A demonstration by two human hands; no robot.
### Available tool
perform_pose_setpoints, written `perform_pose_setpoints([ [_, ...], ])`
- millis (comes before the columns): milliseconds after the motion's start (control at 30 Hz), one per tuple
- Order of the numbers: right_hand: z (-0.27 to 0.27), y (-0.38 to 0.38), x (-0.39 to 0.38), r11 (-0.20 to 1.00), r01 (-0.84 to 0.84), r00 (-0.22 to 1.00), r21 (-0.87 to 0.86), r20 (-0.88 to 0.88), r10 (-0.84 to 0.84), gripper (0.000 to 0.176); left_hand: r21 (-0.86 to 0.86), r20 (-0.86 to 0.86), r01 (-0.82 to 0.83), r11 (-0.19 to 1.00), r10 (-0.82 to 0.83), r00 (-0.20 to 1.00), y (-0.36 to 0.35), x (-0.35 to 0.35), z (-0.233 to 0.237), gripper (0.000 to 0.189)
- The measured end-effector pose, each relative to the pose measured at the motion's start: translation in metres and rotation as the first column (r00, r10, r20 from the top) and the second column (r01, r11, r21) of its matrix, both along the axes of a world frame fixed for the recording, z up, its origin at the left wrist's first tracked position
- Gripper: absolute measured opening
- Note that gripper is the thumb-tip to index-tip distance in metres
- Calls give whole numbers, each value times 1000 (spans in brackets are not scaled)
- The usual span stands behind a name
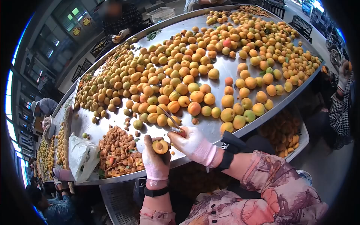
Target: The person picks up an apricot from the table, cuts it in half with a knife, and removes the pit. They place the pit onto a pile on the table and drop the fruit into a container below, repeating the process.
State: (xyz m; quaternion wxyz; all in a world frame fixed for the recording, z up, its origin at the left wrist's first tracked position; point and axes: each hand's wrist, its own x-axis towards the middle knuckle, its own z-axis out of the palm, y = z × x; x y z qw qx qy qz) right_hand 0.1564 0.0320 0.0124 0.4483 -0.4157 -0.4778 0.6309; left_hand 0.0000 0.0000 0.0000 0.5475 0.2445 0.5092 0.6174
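Note:
My left hand (156, 159), in a pale glove with dark stained fingers, holds a cut apricot half (160, 146) with its cut face and a brown centre showing. Just right of it, my right hand (189, 141), gloved too, grips a small knife (170, 117) by its reddish handle, the thin blade pointing up and left. Both hands are over the near edge of the metal table (150, 131). Many whole apricots (173, 106) lie beyond them. A heap of brown pits (119, 154) is to the left of my left hand.
A white plastic bag (82, 155) lies left of the pits. Below the table's right edge, a white crate (302, 139) holds apricot halves; another crate (119, 204) stands under the front edge. Other people are around the table, one gloved hand (122, 35) at the far side.

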Motion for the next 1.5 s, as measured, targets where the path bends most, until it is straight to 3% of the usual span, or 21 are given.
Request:
perform_pose_setpoints([
  [100,35,-2,-8,965,-212,935,153,319,155,35,3,-3,37,999,-37,999,-5,4,32,29],
  [167,36,-7,5,940,-243,877,238,468,108,36,13,-42,57,998,-56,998,-3,-11,35,23],
  [200,36,-7,13,955,-191,883,227,465,66,36,120,-337,100,988,-55,940,-5,-6,23,25],
  [233,37,-6,14,965,-132,896,225,443,20,35,208,-617,179,962,-13,787,-6,-8,13,29],
  [267,37,-5,8,999,-20,994,25,109,18,33,265,-826,282,922,66,559,-7,-8,8,34],
  [300,40,-1,7,1000,15,989,-16,-144,-17,32,224,-849,303,926,33,527,-9,-5,8,40],
  [367,61,3,13,982,32,955,-184,-285,-84,33,142,-886,341,929,-34,462,-10,1,9,52],
  [467,58,11,7,921,94,882,-379,-396,-254,28,64,-558,235,970,-160,814,-9,0,-17,56],
  [533,55,15,2,888,121,846,-443,-422,-326,28,-1,-407,207,978,-189,894,-8,5,-12,57],
  [567,54,17,1,880,133,835,-455,-427,-347,27,-35,-327,190,981,-191,926,-7,8,-9,58],
  [700,53,21,-5,861,154,807,-484,-441,-393,26,30,-545,253,967,-196,815,-6,11,-5,39],
  [767,54,22,-8,844,165,789,-510,-445,-423,26,46,-387,222,974,-188,903,-9,20,8,28],
  [833,53,23,-9,840,167,785,-516,-447,-430,26,-20,71,156,988,-154,985,-10,31,26,47],
  [933,50,22,-9,847,151,799,-510,-441,-409,25,-72,-249,130,989,-144,958,-11,36,28,78],
  [1033,50,22,-10,845,135,817,-517,-425,-390,26,-4,-323,95,995,-91,942,-13,36,20,73],
  [1200,54,21,-19,825,163,770,-541,-453,-449,32,-11,-270,24,1000,-26,962,-16,42,18,74],
  [1300,45,24,-24,783,128,754,-609,-452,-476,24,-6,-260,-25,1000,23,965,-18,46,22,74],
  [1400,41,29,-27,696,64,651,-715,-498,-572,15,58,-290,-45,997,60,955,-17,47,18,74],
  [1500,33,33,-29,663,27,608,-748,-515,-605,26,158,-303,-51,986,97,948,-15,47,12,73],
])
